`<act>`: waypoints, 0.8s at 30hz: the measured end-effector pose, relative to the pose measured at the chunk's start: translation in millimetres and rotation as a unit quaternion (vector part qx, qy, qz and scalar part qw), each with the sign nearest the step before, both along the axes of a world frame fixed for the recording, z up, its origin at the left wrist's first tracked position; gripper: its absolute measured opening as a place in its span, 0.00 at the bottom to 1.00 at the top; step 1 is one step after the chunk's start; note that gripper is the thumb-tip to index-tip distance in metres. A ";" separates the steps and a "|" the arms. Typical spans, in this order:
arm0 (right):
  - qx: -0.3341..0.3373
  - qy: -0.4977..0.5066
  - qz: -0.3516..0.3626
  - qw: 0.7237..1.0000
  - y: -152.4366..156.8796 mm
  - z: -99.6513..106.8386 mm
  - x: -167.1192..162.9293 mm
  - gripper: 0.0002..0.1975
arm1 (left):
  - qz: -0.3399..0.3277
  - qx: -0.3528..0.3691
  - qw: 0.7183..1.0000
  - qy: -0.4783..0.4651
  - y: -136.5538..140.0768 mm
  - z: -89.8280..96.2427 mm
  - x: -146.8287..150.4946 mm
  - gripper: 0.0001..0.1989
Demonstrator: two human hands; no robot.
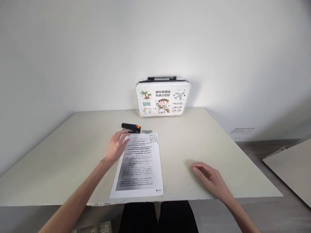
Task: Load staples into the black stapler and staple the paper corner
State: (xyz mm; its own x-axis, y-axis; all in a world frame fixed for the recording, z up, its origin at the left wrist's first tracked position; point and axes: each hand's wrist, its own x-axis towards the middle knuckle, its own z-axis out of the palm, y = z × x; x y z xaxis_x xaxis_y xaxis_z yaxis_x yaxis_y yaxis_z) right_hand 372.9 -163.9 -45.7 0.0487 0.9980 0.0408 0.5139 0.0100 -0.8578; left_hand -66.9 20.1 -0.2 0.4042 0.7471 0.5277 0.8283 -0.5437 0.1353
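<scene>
A printed sheet of paper (138, 161) lies flat near the front edge of the table, dense with text and with a code block at its top right. My left hand (117, 145) is over the sheet's upper left corner, thumb and fingers apart, the fingertips close to a black stapler (131, 127) with an orange part. Whether they touch the stapler I cannot tell. Beside the stapler, just above the sheet, is a small grey strip, seemingly staples (147, 131). To the right of the sheet, my right hand (210, 179) rests with loosely curved fingers and holds nothing.
A white case (162, 98) with cartoon prints and a black handle stands at the back of the table (80, 139), against the wall. My dark-clothed legs (159, 218) are under the front edge. A pale panel (291, 168) is at the far right.
</scene>
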 end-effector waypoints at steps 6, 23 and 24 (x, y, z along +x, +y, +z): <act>0.002 0.005 -0.001 1.000 0.2 5.6 -4.1 0.20 | 0.030 -0.048 0.987 0.149 90.7 25.0 14.0 0.15; 0.003 0.013 -0.023 1.000 5.7 3.4 -6.0 0.21 | -0.151 -0.057 0.981 0.108 -17.9 63.7 80.6 0.23; 0.004 0.019 -0.027 0.999 6.2 3.5 -6.1 0.21 | -0.172 -0.071 0.976 0.111 -29.6 64.6 96.9 0.24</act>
State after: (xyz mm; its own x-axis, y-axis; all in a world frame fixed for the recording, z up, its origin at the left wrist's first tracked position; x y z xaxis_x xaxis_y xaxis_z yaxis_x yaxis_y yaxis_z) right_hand 366.8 -157.7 -42.3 0.1038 0.9936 0.0456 0.4803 -0.0100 -0.8771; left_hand 30.0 -9.5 64.3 0.7362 0.6068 0.2996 0.6179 -0.7833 0.0681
